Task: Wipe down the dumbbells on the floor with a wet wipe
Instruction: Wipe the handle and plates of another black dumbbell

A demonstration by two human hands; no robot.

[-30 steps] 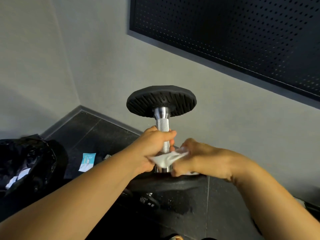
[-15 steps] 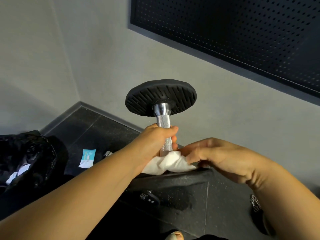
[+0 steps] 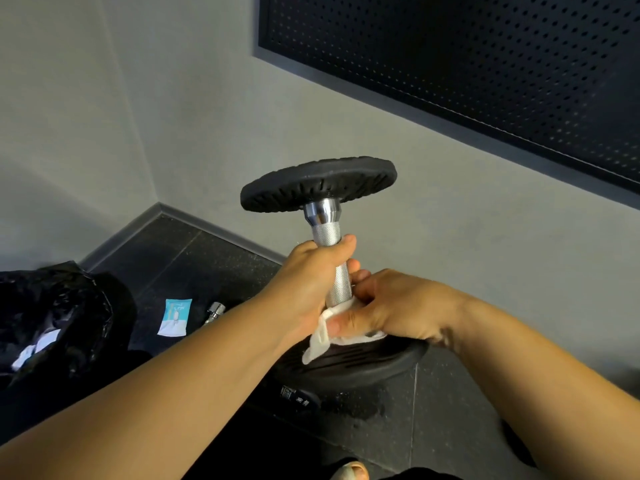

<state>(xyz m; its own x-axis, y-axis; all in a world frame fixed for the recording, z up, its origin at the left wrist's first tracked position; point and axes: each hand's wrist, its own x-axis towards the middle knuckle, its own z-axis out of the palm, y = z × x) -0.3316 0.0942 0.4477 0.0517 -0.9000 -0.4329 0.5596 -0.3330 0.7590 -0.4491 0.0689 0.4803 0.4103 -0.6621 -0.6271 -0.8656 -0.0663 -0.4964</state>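
Note:
A dumbbell [image 3: 320, 183] with black ribbed plates and a knurled chrome handle is held nearly upright in front of me, tilted slightly. My left hand [image 3: 311, 282] is wrapped around the middle of the handle. My right hand [image 3: 391, 306] pinches a white wet wipe [image 3: 320, 337] against the bottom of the handle, just above the lower black plate [image 3: 363, 365]. Part of the wipe hangs down over that plate. The handle's lower end is hidden by my fingers.
A black rubbish bag [image 3: 52, 317] with white scraps inside sits at the left. A teal and white wipe sachet [image 3: 175, 317] and the chrome end of another dumbbell [image 3: 214, 311] lie on the dark floor tiles. Grey walls meet in the corner; a perforated black panel [image 3: 467, 74] hangs above.
The dumbbell has tilted, its top plate now seen more edge-on. My right hand has closed in on the handle's base, bunching the wipe there.

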